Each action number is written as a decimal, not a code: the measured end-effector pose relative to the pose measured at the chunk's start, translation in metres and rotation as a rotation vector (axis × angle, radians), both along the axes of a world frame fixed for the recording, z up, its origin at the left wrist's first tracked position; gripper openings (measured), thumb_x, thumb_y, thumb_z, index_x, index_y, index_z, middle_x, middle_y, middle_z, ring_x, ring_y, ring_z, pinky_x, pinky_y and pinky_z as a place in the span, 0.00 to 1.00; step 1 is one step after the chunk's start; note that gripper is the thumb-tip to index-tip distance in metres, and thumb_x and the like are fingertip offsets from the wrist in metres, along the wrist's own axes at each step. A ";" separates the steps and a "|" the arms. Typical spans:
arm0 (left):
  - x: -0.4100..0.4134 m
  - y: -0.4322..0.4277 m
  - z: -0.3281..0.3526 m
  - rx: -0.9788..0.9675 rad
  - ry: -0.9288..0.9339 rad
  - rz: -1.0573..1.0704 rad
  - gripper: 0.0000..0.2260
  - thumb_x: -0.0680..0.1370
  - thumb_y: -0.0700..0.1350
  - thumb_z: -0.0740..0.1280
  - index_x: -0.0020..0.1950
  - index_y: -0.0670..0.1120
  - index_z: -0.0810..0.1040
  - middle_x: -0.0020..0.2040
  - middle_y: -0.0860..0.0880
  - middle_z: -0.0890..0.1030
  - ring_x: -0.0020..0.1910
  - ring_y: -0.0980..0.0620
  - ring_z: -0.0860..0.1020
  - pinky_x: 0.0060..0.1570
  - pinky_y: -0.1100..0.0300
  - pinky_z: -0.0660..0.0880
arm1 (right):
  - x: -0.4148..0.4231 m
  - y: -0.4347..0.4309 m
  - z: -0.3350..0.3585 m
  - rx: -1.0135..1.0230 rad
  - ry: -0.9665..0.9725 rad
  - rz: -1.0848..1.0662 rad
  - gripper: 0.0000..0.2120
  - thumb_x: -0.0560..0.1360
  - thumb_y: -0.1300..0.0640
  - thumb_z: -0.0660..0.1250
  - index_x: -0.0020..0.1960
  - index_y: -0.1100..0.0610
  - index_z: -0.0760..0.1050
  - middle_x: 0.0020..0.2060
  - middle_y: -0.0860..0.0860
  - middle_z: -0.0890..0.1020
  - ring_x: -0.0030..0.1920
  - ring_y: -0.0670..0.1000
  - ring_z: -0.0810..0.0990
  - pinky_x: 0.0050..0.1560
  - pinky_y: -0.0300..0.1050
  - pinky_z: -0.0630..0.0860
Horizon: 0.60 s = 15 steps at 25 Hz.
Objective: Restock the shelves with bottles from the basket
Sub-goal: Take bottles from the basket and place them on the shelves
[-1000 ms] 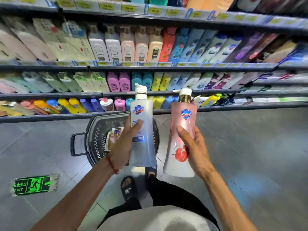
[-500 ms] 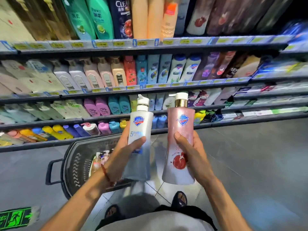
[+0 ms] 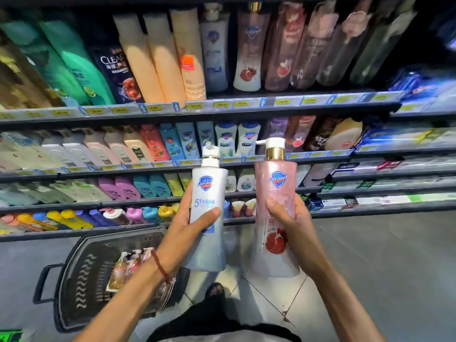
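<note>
Glossy plastic, both of them: a white bottle point(image 3: 209, 191) in the left hand point(image 3: 183, 233) and a pink bottle point(image 3: 275, 193) in the right hand point(image 3: 296, 225), upright and side by side at the centre of the frame, close but not touching. Each hand wraps the lower body of its bottle, thumb laid across the front label and fingers curled round the back. The basket point(image 3: 81, 275) stands on the floor at lower left with more stock point(image 3: 128, 265) inside. The shelves point(image 3: 222, 108) fill the upper half, and look-alike bottles point(image 3: 214, 53) stand on the top row, upper centre.

Both appear full, so probably weighty for one hand and a little top-heavy under the pump. The walls look stiff but smooth — likely slick if the palm is damp. The present mid-body hold seems sound; the pump head is a poor place to lift from, since it could twist or pop. On the shelf, the base should go down first, then slide back.
</note>
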State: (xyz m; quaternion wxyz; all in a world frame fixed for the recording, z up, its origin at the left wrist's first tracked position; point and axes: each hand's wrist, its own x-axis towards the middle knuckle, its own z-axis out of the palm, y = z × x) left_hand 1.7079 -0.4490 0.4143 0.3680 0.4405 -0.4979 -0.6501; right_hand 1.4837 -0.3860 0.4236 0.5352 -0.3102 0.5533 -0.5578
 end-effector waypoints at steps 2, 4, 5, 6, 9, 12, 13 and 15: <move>-0.016 -0.031 0.004 -0.033 -0.020 -0.005 0.36 0.72 0.48 0.74 0.78 0.58 0.64 0.65 0.55 0.82 0.61 0.51 0.82 0.53 0.56 0.80 | -0.016 -0.025 0.010 -0.019 -0.002 -0.003 0.20 0.76 0.53 0.74 0.65 0.57 0.75 0.55 0.60 0.84 0.50 0.55 0.85 0.51 0.50 0.84; -0.032 -0.065 0.008 -0.065 -0.035 -0.016 0.38 0.73 0.49 0.74 0.80 0.58 0.62 0.67 0.54 0.80 0.63 0.51 0.81 0.57 0.54 0.80 | -0.029 -0.053 0.019 -0.036 0.001 -0.006 0.20 0.75 0.54 0.76 0.63 0.56 0.76 0.51 0.58 0.85 0.46 0.53 0.85 0.44 0.45 0.83; -0.040 -0.082 0.010 -0.076 -0.033 -0.015 0.38 0.73 0.49 0.73 0.80 0.57 0.61 0.67 0.55 0.80 0.63 0.51 0.81 0.58 0.54 0.80 | -0.035 -0.067 0.022 -0.040 0.019 -0.010 0.21 0.73 0.52 0.77 0.62 0.55 0.76 0.51 0.57 0.85 0.46 0.52 0.85 0.43 0.44 0.83; -0.048 -0.096 0.012 -0.082 -0.021 -0.011 0.38 0.74 0.48 0.73 0.80 0.58 0.61 0.67 0.57 0.80 0.62 0.52 0.81 0.57 0.56 0.80 | -0.041 -0.080 0.025 -0.039 0.035 -0.015 0.22 0.71 0.49 0.77 0.62 0.53 0.77 0.51 0.57 0.85 0.46 0.52 0.85 0.43 0.44 0.83; -0.069 -0.127 0.016 -0.106 -0.003 0.021 0.37 0.74 0.46 0.76 0.79 0.59 0.62 0.63 0.61 0.82 0.59 0.58 0.81 0.51 0.63 0.79 | -0.056 -0.111 0.032 -0.054 0.022 -0.035 0.22 0.72 0.50 0.73 0.63 0.56 0.75 0.52 0.61 0.84 0.46 0.52 0.84 0.41 0.44 0.84; -0.089 -0.150 0.016 -0.118 0.011 0.061 0.35 0.74 0.47 0.74 0.79 0.57 0.63 0.64 0.55 0.81 0.57 0.57 0.81 0.49 0.63 0.78 | -0.079 -0.137 0.035 -0.064 0.043 0.010 0.24 0.73 0.50 0.72 0.66 0.57 0.74 0.54 0.61 0.84 0.47 0.53 0.85 0.45 0.45 0.84; -0.096 -0.155 0.018 -0.130 0.007 0.080 0.35 0.74 0.47 0.72 0.79 0.55 0.63 0.65 0.53 0.81 0.56 0.57 0.81 0.48 0.63 0.78 | -0.088 -0.144 0.036 -0.065 0.041 0.027 0.25 0.73 0.49 0.72 0.67 0.56 0.73 0.54 0.60 0.84 0.47 0.54 0.86 0.45 0.46 0.84; -0.112 -0.160 0.023 -0.170 -0.026 0.109 0.36 0.73 0.45 0.75 0.78 0.53 0.64 0.62 0.53 0.81 0.54 0.59 0.81 0.46 0.65 0.78 | -0.106 -0.156 0.035 -0.078 0.058 0.073 0.25 0.73 0.48 0.72 0.67 0.56 0.73 0.54 0.58 0.85 0.48 0.55 0.87 0.45 0.46 0.84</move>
